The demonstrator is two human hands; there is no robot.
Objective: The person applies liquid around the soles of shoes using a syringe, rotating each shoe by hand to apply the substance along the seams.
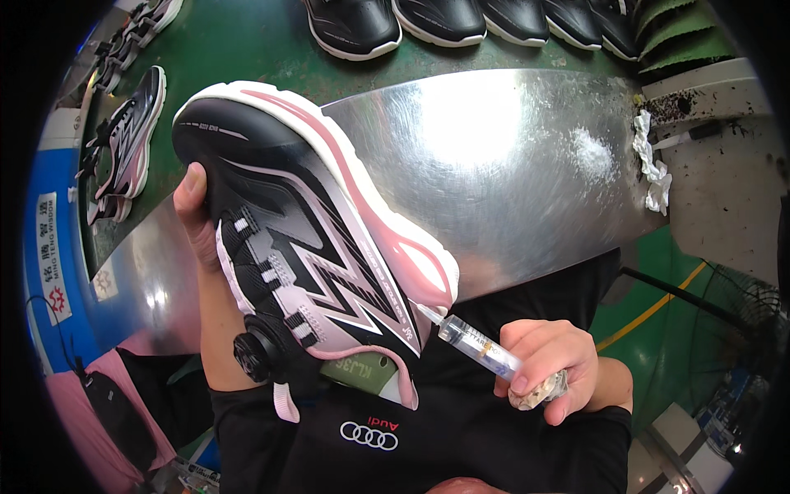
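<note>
My left hand (196, 210) grips a black, pink and white sneaker (278, 204) from behind, its thumb by the toe end. The sneaker lies on its side in the air, toe to the upper left, white and pink sole to the upper right. A green shoe last (364, 370) shows in its collar, and a black dial (250, 357) sits on the lacing. In my right hand (552, 364) is a clear syringe (478, 346), with crumpled wrapping at its rear end. The syringe's tip meets the heel where upper and sole join.
Behind the sneaker lies a shiny metal plate (524, 185) with white residue. Several black shoes (438, 21) line the green surface (247, 55) beyond; more sneakers (133, 136) stand left. Crumpled white tissue (651, 167) and a marker (688, 134) are at right, near a fan (750, 302).
</note>
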